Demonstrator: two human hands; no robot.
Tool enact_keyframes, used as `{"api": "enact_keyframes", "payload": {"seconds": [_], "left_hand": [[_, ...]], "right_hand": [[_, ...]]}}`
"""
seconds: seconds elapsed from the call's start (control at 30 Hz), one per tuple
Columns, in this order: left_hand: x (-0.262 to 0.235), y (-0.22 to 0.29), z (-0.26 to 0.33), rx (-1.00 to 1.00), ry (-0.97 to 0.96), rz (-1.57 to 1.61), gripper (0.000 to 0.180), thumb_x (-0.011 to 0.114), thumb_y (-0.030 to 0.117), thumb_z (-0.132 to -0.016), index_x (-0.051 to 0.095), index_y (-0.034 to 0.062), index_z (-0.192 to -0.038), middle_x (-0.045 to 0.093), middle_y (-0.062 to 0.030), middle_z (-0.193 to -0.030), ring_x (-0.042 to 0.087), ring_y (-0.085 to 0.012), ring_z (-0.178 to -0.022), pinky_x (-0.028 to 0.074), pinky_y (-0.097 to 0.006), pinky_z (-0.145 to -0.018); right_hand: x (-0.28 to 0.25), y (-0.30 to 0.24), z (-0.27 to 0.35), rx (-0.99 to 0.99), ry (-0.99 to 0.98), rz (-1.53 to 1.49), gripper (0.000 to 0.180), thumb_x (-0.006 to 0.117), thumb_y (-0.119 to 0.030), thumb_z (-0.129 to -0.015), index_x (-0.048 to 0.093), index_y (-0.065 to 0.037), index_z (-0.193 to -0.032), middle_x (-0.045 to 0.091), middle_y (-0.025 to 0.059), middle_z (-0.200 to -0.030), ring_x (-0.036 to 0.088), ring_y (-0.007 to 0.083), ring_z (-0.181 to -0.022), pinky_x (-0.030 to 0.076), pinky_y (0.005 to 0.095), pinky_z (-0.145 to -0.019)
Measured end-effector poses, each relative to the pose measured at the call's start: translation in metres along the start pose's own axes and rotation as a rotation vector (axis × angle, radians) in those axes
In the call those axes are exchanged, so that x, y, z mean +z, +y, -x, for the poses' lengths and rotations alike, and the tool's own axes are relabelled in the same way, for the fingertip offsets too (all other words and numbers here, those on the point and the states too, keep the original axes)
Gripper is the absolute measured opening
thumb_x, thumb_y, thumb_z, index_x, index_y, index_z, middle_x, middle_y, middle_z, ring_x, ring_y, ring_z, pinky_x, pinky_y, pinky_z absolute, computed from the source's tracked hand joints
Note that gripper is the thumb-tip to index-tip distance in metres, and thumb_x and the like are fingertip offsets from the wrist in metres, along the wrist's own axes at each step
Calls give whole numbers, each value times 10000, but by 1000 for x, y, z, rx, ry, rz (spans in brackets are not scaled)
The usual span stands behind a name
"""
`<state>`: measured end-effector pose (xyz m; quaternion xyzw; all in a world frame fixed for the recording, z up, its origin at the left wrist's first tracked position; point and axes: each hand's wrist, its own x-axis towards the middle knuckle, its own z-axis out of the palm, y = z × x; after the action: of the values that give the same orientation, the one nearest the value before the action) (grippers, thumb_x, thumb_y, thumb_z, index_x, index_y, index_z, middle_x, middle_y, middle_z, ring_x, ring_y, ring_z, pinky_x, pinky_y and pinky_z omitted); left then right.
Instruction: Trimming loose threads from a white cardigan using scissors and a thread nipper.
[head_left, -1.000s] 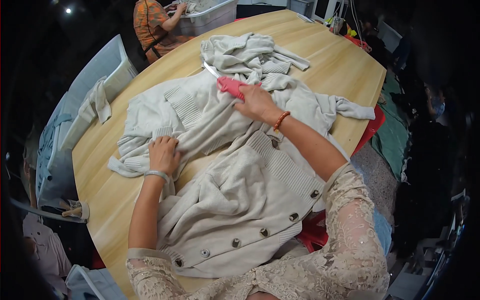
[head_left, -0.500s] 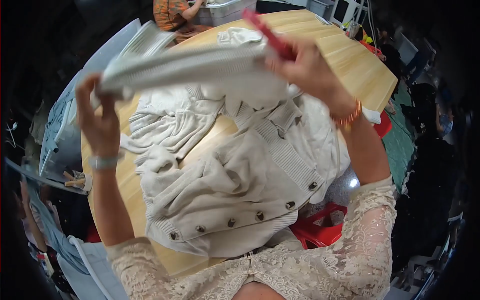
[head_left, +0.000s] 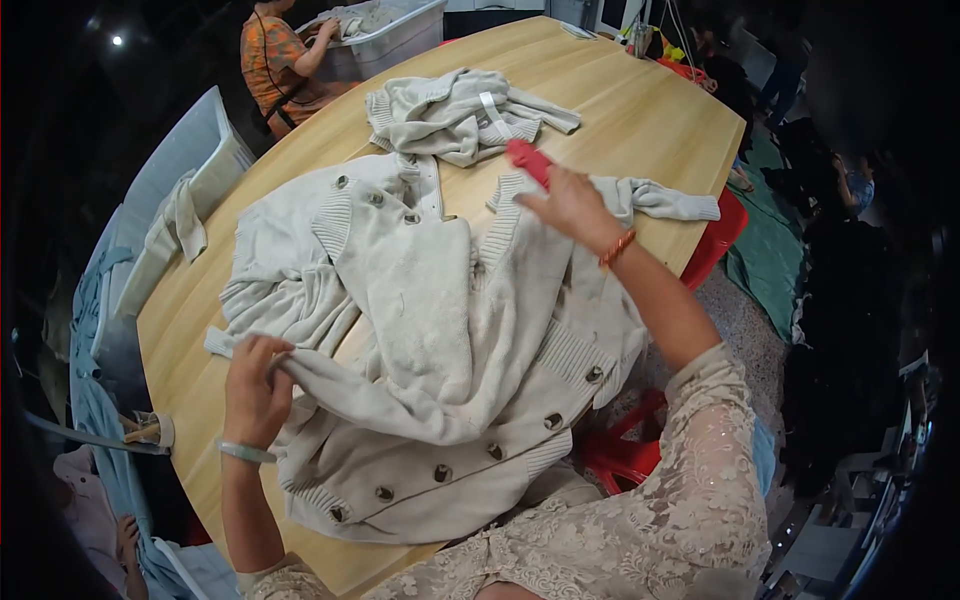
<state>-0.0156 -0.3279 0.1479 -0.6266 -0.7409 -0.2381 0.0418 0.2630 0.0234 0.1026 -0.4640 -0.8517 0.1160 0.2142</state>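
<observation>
My left hand (head_left: 258, 388) is closed on the end of a cream knit sleeve (head_left: 350, 393), which runs across the table toward me. That sleeve belongs to an upper cream cardigan (head_left: 415, 290), spread with dark buttons at its far left. Beneath it lies another cream cardigan (head_left: 520, 470), its row of dark buttons along the near side. My right hand (head_left: 578, 208), over the far right of the pile, grips a red slim tool (head_left: 528, 163); its working end cannot be made out. Whether this hand also touches the cloth is hard to tell.
A folded cream knit garment (head_left: 450, 112) with a white strip lies on the far part of the wooden table (head_left: 640, 110). A pale bin (head_left: 195, 200) stands along the left edge. Beyond the table a person (head_left: 275, 65) works by a grey tub (head_left: 400, 45). A red stool (head_left: 625, 450) is at lower right.
Both hands have come down from holding a knit piece stretched in the air. The cloth now lies over the pile, the left hand low at its sleeve. The red tool stays in the right hand.
</observation>
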Motion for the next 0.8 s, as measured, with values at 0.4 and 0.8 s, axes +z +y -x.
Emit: {"api": "enact_keyframes", "payload": {"seconds": [0.4,0.8], "left_hand": [[178,71,-149,32,-626,35,576,769,265,-751,548,69,-1245,601,-206,-1143,615,-403,-1013,498,-443,-892],[30,57,-253,-65,242,-121,261,590,243,-891,618,12,-1010,662,-269,-999,645,-410,-960,520,-459,-846]], "right_hand": [[77,57,-105,78,-357,98,646,840,-371,-649,649,60,-1090,669,267,-1127,655,369,-1067,519,428,-909],[-83,111,-91,3,394,-387,428,737,-411,-752,672,-2,-863,691,192,-781,675,302,-730,525,406,-701]]}}
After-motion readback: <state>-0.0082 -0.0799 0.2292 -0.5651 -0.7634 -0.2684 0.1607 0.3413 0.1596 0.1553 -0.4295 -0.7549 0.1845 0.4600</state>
